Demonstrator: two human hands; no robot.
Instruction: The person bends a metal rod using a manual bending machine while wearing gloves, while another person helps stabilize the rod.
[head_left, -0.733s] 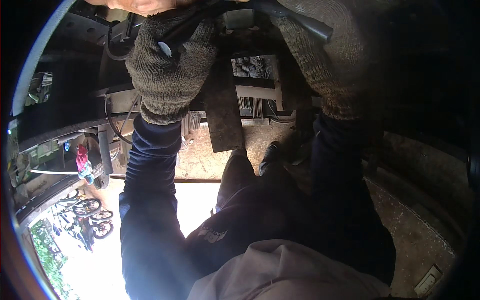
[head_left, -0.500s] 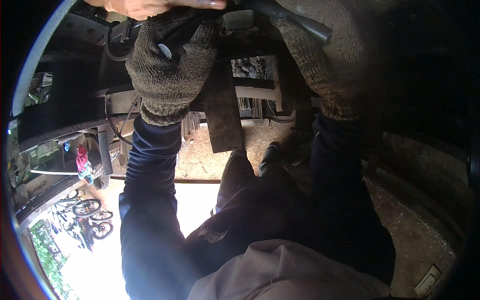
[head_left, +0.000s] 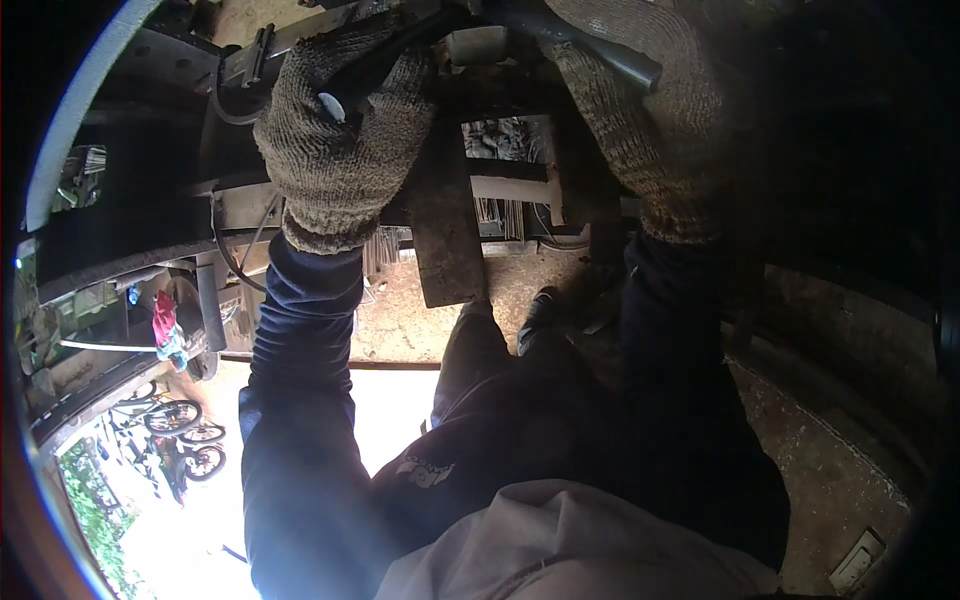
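Note:
Both my hands wear dirty knitted work gloves and are raised at the top of the view. My left hand is closed around a dark handle with a pale round end by the thumb. My right hand is wrapped round a second dark, tube-like handle. The two handles slope up toward each other at the top middle. Whether they join there is hidden by shadow and the picture's edge. Between them sits a small grey metal block.
Below my hands a flat dark plate hangs from a metal frame, above a worn brown floor. A red and blue cloth hangs at the left. Several bicycles stand outside in bright light. Deep shadow covers the right.
A bare hand of another person, at the upper left beside my left glove, has gone out of view. My own hands have barely moved on the handles.

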